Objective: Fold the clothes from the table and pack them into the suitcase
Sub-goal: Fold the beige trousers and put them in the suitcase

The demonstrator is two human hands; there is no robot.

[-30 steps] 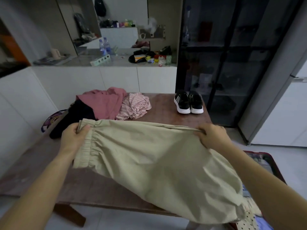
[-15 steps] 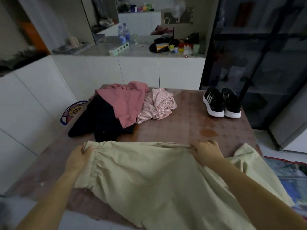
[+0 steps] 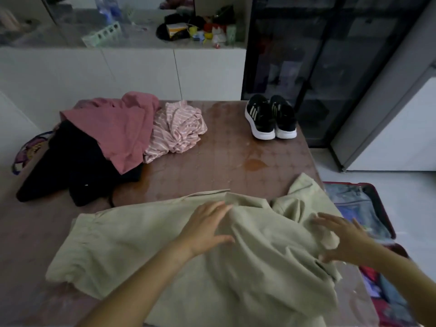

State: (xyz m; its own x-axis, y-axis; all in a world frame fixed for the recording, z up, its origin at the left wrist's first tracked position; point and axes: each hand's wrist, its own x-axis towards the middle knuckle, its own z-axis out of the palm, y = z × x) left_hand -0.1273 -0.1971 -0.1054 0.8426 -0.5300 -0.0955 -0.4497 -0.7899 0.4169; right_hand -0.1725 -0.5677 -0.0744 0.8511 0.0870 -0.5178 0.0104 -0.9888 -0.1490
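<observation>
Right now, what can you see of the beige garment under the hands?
The beige garment is a thin, woven-looking cloth, matte and creased, spread mostly flat across the near side of the brown table. Its left end looks gathered; its right end is rumpled, with one flap turned up near the table's right edge. The left hand presses flat on its middle, and the right hand, fingers spread, rests on the bunched right part.

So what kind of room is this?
Probably a room in someone's home, maybe near a kitchen: a table piled with loose clothes, a white counter cluttered with bottles, and an open suitcase on the floor.
</observation>
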